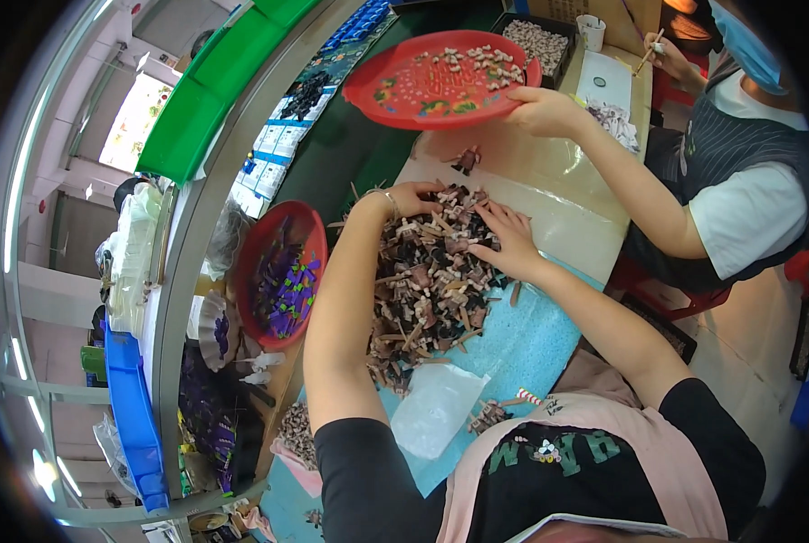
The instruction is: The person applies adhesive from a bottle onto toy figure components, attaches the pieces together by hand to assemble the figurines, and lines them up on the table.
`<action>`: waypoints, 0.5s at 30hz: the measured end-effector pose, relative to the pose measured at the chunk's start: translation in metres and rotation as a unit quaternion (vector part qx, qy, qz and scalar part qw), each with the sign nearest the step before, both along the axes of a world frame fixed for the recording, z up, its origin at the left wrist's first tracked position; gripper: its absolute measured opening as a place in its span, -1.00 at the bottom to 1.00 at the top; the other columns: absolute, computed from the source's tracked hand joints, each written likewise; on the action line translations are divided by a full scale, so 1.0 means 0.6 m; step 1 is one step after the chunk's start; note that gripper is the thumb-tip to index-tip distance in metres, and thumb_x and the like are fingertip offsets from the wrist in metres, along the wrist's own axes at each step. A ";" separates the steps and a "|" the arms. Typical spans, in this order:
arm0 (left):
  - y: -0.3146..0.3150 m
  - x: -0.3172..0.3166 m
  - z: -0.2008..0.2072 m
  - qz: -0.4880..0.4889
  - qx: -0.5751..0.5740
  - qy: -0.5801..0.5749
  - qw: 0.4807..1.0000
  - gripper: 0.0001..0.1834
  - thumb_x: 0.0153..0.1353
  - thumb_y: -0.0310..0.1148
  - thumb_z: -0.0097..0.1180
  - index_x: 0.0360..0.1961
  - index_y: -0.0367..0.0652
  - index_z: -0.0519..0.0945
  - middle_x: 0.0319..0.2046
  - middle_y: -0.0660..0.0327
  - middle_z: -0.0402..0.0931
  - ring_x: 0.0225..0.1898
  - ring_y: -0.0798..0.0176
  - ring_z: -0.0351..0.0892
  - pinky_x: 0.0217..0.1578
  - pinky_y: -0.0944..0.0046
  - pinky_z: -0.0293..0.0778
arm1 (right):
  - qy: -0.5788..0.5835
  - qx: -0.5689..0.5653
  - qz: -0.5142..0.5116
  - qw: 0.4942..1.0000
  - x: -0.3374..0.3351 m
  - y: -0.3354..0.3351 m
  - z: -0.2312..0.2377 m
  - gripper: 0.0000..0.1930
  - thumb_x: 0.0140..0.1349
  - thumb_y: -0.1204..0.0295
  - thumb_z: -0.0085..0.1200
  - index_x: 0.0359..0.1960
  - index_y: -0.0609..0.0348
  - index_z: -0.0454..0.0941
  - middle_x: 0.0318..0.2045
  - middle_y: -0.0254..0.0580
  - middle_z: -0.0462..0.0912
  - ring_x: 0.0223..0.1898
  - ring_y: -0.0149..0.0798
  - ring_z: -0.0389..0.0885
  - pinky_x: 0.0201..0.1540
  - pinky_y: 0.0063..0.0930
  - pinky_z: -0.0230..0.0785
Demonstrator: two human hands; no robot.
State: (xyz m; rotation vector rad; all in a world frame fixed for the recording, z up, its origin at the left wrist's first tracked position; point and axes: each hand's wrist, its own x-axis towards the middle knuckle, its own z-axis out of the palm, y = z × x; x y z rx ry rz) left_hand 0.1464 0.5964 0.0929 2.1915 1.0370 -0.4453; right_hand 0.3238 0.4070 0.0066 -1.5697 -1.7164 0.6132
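Note:
A big heap of small brown, black and beige plastic figure parts covers the middle of the worktable. My left hand, with a bracelet at the wrist, rests on the heap's far left edge, fingers stretched over the parts. On the far right side of the heap lies my right hand, its fingers spread and touching the pieces. Neither hand grips a piece that I can make out. A light blue foam sheet lies under the heap, and a clear plastic bag sits at its near side.
At the far right a co-worker's hand holds a red floral tray with small pale parts; the other hand holds a thin brush. A red bowl of purple and green parts stands left. A black crate is at the back.

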 end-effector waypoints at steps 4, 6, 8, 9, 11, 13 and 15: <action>-0.009 -0.012 0.002 0.003 0.014 0.005 1.000 -0.36 0.18 -0.14 0.25 0.29 0.04 0.39 0.13 0.12 0.51 0.13 0.21 0.47 0.16 0.25 0.32 | 0.004 0.032 -0.008 0.999 -0.016 -0.013 -0.010 -0.19 0.11 -0.06 0.13 0.33 0.13 0.23 0.33 0.15 0.18 0.37 0.10 0.05 0.37 -0.06 -0.24; -0.012 -0.015 0.009 -0.004 0.037 0.021 0.999 -0.37 0.18 -0.14 0.25 0.28 0.03 0.41 0.10 0.07 0.53 0.11 0.20 0.49 0.14 0.25 0.33 | -0.004 0.014 0.011 1.000 -0.012 -0.006 -0.001 -0.20 0.15 -0.06 0.10 0.34 0.14 0.22 0.35 0.18 0.15 0.38 0.13 0.03 0.37 -0.03 -0.23; -0.019 -0.024 0.024 -0.030 0.072 0.017 0.997 -0.44 0.20 -0.12 0.19 0.23 0.00 0.46 0.07 0.00 0.53 0.10 0.08 0.51 0.13 0.21 0.36 | 0.048 0.007 0.006 0.999 -0.002 0.015 0.004 -0.25 0.23 -0.02 0.04 0.37 0.09 0.16 0.38 0.21 0.06 0.41 0.15 -0.02 0.39 0.00 -0.22; -0.025 -0.013 0.039 -0.020 0.129 0.036 0.991 -0.46 0.21 -0.12 0.16 0.20 -0.03 0.48 0.04 -0.03 0.54 0.07 0.00 0.52 0.11 0.16 0.38 | 0.060 0.062 -0.032 0.996 0.015 0.036 -0.001 -0.24 0.22 -0.04 0.05 0.34 0.15 0.18 0.37 0.20 0.08 0.40 0.16 0.01 0.39 -0.03 -0.16; -0.047 -0.013 0.056 0.014 0.257 0.004 0.966 -0.56 0.20 -0.13 0.08 0.06 -0.09 0.57 -0.08 -0.06 0.58 -0.03 -0.13 0.54 0.02 0.05 0.44 | 0.075 0.116 -0.063 0.988 0.039 0.096 0.005 -0.22 0.20 -0.05 0.06 0.32 0.20 0.21 0.36 0.20 0.11 0.39 0.16 0.04 0.38 -0.06 -0.10; -0.108 0.021 0.086 -0.019 0.310 0.036 0.950 -0.59 0.19 -0.14 0.08 0.00 -0.09 0.60 -0.12 -0.05 0.58 -0.07 -0.09 0.56 -0.03 0.06 0.47 | 0.235 -0.001 0.039 0.971 0.068 0.148 0.017 -0.22 0.25 -0.03 0.02 0.36 0.24 0.12 0.39 0.15 0.08 0.40 0.05 0.05 0.41 -0.27 -0.14; -0.174 0.050 0.097 -0.053 0.381 0.073 0.920 -0.64 0.17 -0.13 0.08 -0.08 -0.09 0.62 -0.14 -0.02 0.59 -0.09 -0.01 0.57 -0.05 0.06 0.46 | 0.180 -0.012 0.056 0.982 0.072 0.170 0.012 -0.19 0.24 -0.04 0.02 0.36 0.25 0.10 0.39 0.14 0.08 0.41 0.03 0.04 0.41 -0.29 -0.14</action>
